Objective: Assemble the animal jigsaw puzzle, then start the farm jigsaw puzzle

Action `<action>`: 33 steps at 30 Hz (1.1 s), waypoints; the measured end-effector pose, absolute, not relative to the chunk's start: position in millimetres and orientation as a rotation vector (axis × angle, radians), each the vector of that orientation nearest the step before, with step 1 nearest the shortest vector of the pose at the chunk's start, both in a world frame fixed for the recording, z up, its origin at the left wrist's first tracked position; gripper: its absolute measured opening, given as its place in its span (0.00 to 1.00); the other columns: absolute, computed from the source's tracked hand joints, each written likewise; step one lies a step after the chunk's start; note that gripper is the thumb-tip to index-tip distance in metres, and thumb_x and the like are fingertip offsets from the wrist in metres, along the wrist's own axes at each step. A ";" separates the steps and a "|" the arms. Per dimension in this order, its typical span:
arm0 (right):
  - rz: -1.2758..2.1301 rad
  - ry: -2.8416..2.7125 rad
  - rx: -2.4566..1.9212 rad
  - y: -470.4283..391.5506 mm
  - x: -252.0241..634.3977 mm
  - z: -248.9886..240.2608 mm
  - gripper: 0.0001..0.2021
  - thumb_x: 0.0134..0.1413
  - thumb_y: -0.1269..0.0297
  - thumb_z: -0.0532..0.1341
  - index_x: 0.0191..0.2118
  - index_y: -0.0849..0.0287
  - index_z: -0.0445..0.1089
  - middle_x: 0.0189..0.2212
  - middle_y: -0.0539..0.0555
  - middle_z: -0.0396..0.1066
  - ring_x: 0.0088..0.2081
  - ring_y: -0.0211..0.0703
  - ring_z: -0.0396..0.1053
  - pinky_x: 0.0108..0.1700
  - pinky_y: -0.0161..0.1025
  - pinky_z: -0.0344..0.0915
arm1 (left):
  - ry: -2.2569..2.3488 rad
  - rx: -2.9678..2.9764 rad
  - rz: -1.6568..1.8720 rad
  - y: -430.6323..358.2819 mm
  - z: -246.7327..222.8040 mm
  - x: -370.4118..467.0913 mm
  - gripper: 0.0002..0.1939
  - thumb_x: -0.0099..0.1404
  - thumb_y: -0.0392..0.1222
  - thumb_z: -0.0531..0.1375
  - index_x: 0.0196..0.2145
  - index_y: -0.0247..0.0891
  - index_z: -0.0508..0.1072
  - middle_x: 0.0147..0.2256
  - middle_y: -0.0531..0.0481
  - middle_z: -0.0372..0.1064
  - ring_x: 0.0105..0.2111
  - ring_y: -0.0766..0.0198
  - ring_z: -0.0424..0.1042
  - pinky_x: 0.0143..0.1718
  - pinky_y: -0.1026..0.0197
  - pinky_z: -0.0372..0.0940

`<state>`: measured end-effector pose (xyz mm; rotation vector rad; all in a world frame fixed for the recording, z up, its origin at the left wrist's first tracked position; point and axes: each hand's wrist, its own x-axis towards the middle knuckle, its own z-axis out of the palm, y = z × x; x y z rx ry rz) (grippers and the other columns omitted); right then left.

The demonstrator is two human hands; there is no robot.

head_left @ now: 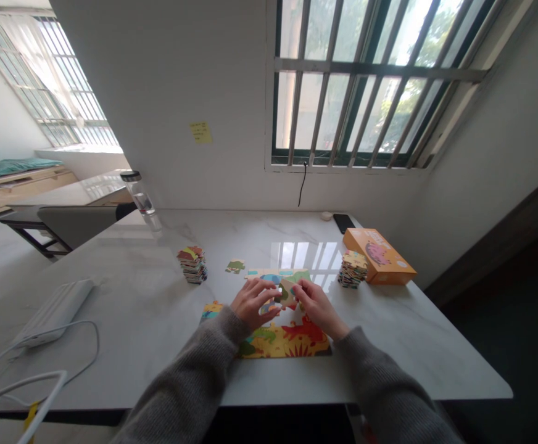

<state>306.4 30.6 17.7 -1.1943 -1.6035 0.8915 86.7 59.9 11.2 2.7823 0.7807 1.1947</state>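
Knobbed puzzle piece (288, 293) pinched in grip of right hand (315, 302) above glossy, part-joined board picture (306, 333). From it, left hand (253, 301) seen at nine o'clock, grip curved apart, contact unclear; jagged stack (192, 265) near ten; second stack (353, 269) near two, partly screening smooth orange box (382, 254). Marbled surface (139, 277) beneath. Knitted sleeves (190, 376) angled inward.

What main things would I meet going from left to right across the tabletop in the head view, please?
White power strip, clear bottle, left stack of puzzle pieces, left hand, held puzzle piece, right hand, right stack of puzzle pieces, orange box.
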 end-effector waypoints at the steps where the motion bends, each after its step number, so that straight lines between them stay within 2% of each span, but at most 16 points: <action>1: 0.887 -1.622 -1.190 30.8 306.7 17.3 0.21 0.63 0.45 0.55 0.27 0.56 0.60 0.22 0.46 0.60 0.25 0.38 0.58 0.28 0.35 0.56 | 0.784 2.781 1.186 59.4 12.3 86.7 0.17 0.64 0.43 0.64 0.50 0.43 0.72 0.49 0.43 0.72 0.47 0.53 0.71 0.53 0.47 0.66; 3: 0.879 -1.680 -1.177 31.5 306.8 16.0 0.21 0.63 0.45 0.55 0.26 0.56 0.60 0.21 0.46 0.59 0.26 0.38 0.57 0.28 0.35 0.56 | 0.746 2.793 1.127 58.8 14.2 86.7 0.24 0.63 0.43 0.64 0.56 0.43 0.68 0.55 0.41 0.69 0.52 0.51 0.70 0.55 0.46 0.65; 5: 0.869 -1.738 -1.167 32.1 306.5 14.8 0.22 0.63 0.45 0.55 0.26 0.56 0.60 0.22 0.46 0.59 0.26 0.38 0.57 0.29 0.35 0.56 | 0.670 2.807 1.055 59.0 15.4 86.5 0.27 0.64 0.40 0.63 0.60 0.45 0.64 0.57 0.42 0.68 0.53 0.52 0.69 0.55 0.47 0.65; 8: 0.877 -1.750 -1.169 31.7 306.2 14.9 0.20 0.64 0.46 0.54 0.27 0.56 0.62 0.23 0.47 0.60 0.27 0.38 0.59 0.30 0.36 0.59 | 0.629 2.774 1.045 60.8 15.4 85.2 0.28 0.64 0.37 0.62 0.61 0.45 0.64 0.56 0.43 0.69 0.53 0.53 0.70 0.55 0.48 0.65; 10: 0.863 -1.715 -1.156 30.0 306.5 16.7 0.16 0.65 0.50 0.55 0.35 0.57 0.66 0.26 0.48 0.64 0.29 0.39 0.63 0.33 0.37 0.63 | 0.662 2.728 1.087 62.9 14.1 83.4 0.27 0.63 0.37 0.63 0.60 0.44 0.65 0.56 0.42 0.69 0.53 0.52 0.69 0.55 0.48 0.65; 12: 0.781 -1.742 -1.113 27.4 307.6 19.1 0.14 0.64 0.54 0.57 0.48 0.57 0.66 0.36 0.52 0.69 0.36 0.43 0.68 0.39 0.40 0.68 | 0.725 2.681 1.128 65.2 12.3 81.3 0.26 0.63 0.37 0.64 0.58 0.43 0.66 0.55 0.42 0.69 0.53 0.51 0.69 0.54 0.47 0.65; 14: 0.645 -1.859 -1.060 25.1 309.3 21.0 0.23 0.60 0.58 0.61 0.59 0.54 0.61 0.50 0.59 0.68 0.50 0.48 0.68 0.49 0.45 0.69 | 0.784 2.638 1.153 67.5 10.4 79.5 0.24 0.63 0.38 0.65 0.56 0.43 0.67 0.54 0.42 0.69 0.52 0.51 0.70 0.54 0.46 0.65; 15: 0.577 -1.929 -1.035 24.4 310.3 21.3 0.26 0.59 0.60 0.63 0.61 0.52 0.60 0.55 0.60 0.65 0.56 0.50 0.64 0.54 0.48 0.67 | 0.798 2.618 1.155 68.5 9.6 79.0 0.24 0.63 0.38 0.65 0.56 0.43 0.67 0.54 0.42 0.70 0.52 0.50 0.70 0.53 0.46 0.65; 17: 0.474 -2.027 -1.007 24.3 312.1 20.4 0.26 0.59 0.62 0.63 0.62 0.50 0.60 0.60 0.59 0.62 0.62 0.52 0.59 0.60 0.53 0.62 | 0.801 2.583 1.148 69.8 8.2 78.5 0.24 0.62 0.39 0.66 0.55 0.43 0.68 0.54 0.42 0.69 0.52 0.51 0.69 0.54 0.46 0.65; 22: 0.409 -2.066 -0.987 28.0 315.3 13.6 0.24 0.60 0.63 0.64 0.60 0.49 0.63 0.57 0.57 0.66 0.60 0.51 0.62 0.62 0.53 0.62 | 0.758 2.539 1.104 70.4 7.0 78.7 0.23 0.61 0.38 0.65 0.54 0.42 0.68 0.53 0.42 0.69 0.54 0.50 0.68 0.57 0.46 0.63; 27: 0.478 -2.043 -0.995 30.3 316.8 9.3 0.27 0.59 0.63 0.64 0.63 0.49 0.61 0.57 0.58 0.66 0.53 0.49 0.68 0.58 0.53 0.66 | 0.771 2.544 1.030 68.0 7.2 78.2 0.25 0.62 0.39 0.63 0.56 0.42 0.67 0.54 0.42 0.67 0.54 0.50 0.67 0.59 0.45 0.62; 33: 0.503 -2.036 -1.012 30.0 316.8 7.9 0.27 0.60 0.63 0.64 0.63 0.47 0.59 0.58 0.57 0.66 0.50 0.47 0.69 0.57 0.53 0.67 | 0.796 2.567 0.997 69.7 8.0 70.1 0.26 0.62 0.40 0.62 0.58 0.42 0.66 0.57 0.42 0.64 0.56 0.50 0.64 0.60 0.46 0.61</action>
